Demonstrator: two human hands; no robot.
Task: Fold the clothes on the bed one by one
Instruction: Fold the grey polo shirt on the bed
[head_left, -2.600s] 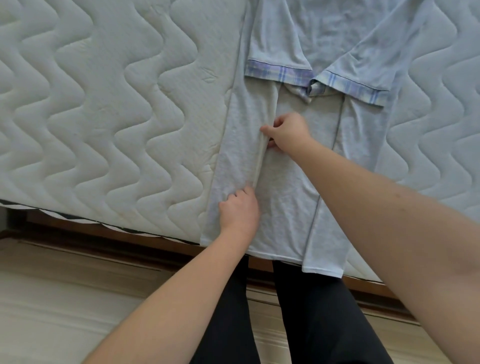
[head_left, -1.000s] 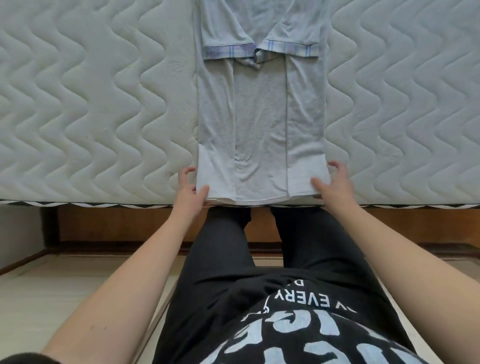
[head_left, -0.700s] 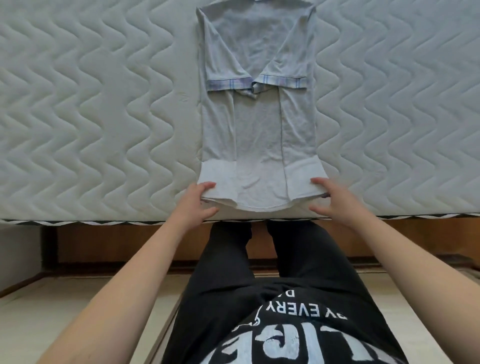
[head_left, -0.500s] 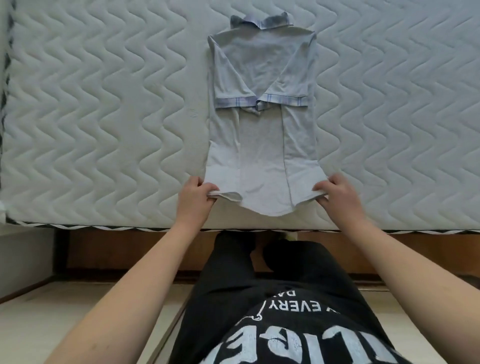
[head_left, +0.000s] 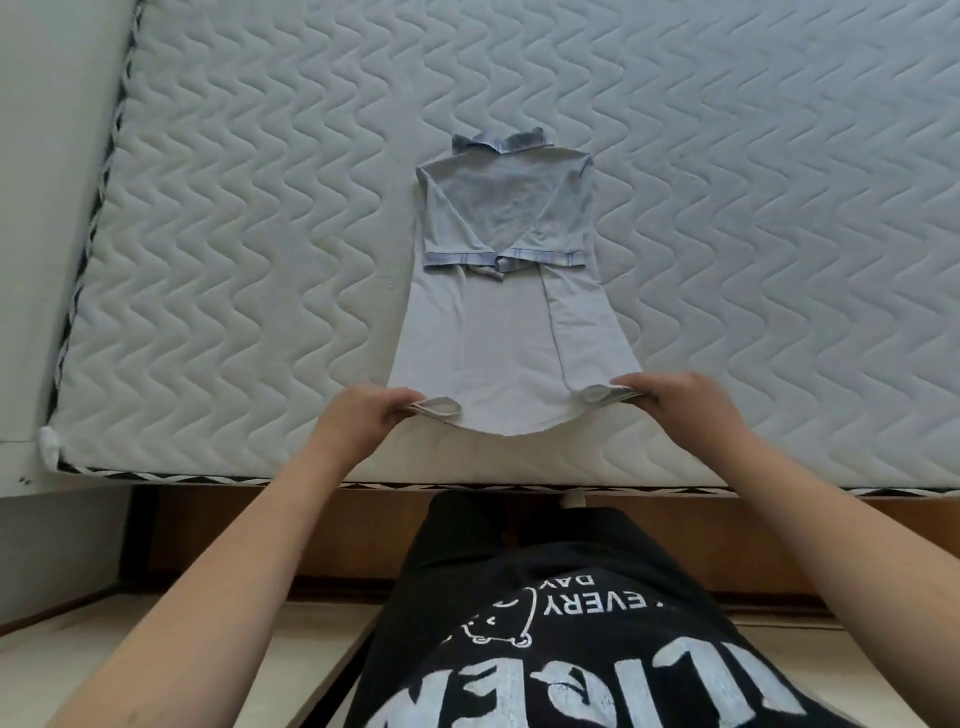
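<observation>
Left hand (head_left: 363, 421) pinches the shirt's (head_left: 498, 322) lower left hem corner; right hand (head_left: 680, 397) pinches the lower right corner. Both corners are raised off the mattress (head_left: 234, 260), and the hem sags in a curve between them. The shirt lies lengthwise on the mattress, collar at the far end, both sides folded inward, with the sleeves' plaid cuffs meeting at mid-back. The person wears a black printed top (head_left: 545, 649).
</observation>
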